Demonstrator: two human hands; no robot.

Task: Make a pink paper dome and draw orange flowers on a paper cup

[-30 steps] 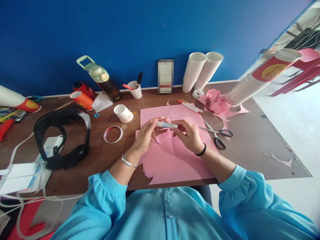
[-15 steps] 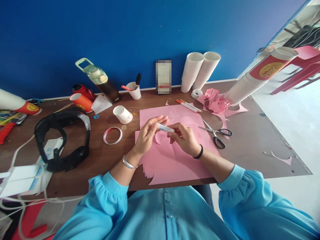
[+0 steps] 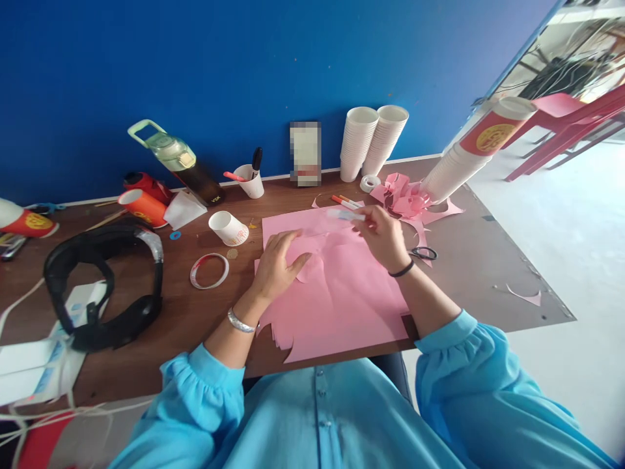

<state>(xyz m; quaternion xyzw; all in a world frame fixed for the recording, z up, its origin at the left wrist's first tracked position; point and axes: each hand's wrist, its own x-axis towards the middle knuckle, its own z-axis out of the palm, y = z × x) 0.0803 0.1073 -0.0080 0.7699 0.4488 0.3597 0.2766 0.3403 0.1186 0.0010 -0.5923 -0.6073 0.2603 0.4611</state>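
Note:
My right hand [image 3: 383, 236] is raised over the far right part of the pink paper sheets [image 3: 336, 306]. Its fingers pinch one end of a slim white tube with faint bluish print [image 3: 342, 213], blurred by motion, so its exact kind is unclear. My left hand [image 3: 277, 266] rests open at the left side of the sheets, thumb apart from the fingers. A curved cut outline shows in the paper by the left thumb. Two markers [image 3: 346, 203] lie just past the tube. Black-handled scissors [image 3: 424, 253] are partly hidden behind my right hand and wrist.
White paper cup stacks [image 3: 360, 143] stand by the blue wall, near a tape roll [image 3: 370, 184] and pink scraps [image 3: 400, 195]. Leftward are a cup of pens [image 3: 251, 184], a bottle [image 3: 183, 166], a tipped cup [image 3: 227, 229], a red-white ring [image 3: 209, 271] and a black headband [image 3: 105, 286].
The white tube has left my left hand and moved away and to the right in my right hand. My left hand has opened and lowered. The view has shifted slightly right.

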